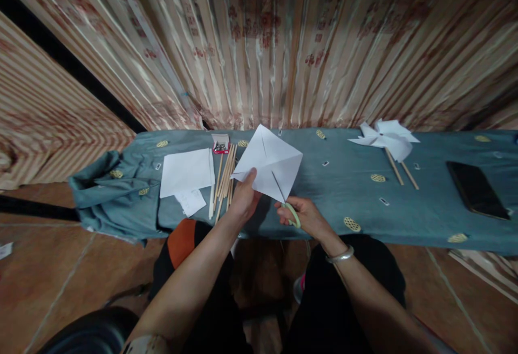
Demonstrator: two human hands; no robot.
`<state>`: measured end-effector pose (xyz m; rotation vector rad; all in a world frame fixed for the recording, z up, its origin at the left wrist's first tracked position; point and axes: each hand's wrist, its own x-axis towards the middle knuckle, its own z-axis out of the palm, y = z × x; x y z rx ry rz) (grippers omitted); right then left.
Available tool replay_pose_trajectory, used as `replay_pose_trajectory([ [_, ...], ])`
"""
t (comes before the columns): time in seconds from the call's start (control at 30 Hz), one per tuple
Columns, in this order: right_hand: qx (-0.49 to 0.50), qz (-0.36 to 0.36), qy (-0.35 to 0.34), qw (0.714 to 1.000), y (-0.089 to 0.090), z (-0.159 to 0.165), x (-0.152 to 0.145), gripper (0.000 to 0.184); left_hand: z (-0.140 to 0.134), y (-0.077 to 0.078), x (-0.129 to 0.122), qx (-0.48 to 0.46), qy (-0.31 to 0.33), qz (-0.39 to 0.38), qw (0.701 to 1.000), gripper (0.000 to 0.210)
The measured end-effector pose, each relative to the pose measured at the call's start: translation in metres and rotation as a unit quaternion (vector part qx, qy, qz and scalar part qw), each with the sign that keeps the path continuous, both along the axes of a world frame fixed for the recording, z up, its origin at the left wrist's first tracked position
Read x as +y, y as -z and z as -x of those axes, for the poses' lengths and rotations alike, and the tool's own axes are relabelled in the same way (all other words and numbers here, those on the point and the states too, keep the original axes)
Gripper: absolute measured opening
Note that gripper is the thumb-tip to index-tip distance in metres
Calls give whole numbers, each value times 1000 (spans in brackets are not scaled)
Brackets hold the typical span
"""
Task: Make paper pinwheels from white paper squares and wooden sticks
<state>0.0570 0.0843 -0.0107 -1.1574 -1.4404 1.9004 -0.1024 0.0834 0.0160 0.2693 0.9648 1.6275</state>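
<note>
A square sheet of white paper is held up over the table, turned so a corner points away from me. Crease lines run across it, and a slit shows near its far corner. My left hand pinches its left side, thumb on top. In my right hand are scissors with light green handles. Their blade lies on the paper at the near corner, pointing toward the middle. My fingers are wrapped round the handles; part of the blades is hidden by the sheet.
On the left lie a stack of white paper, a smaller paper piece, several wooden sticks and a small red box of metal pins. Paper pinwheels on sticks and a black phone lie right on the green cloth. Curtains hang behind.
</note>
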Motion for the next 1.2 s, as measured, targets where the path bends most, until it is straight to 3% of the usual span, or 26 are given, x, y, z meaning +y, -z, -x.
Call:
replay_pose_trajectory([
  [0.53, 7, -24, 4, 1000, 1, -1, -1, 41, -3, -4, -2, -6, 0, 11, 1000, 24],
  [1.2, 5, -41, 9, 999, 5, 0, -1, 38, -1, 0, -2, 1, 11, 1, 1000, 35],
])
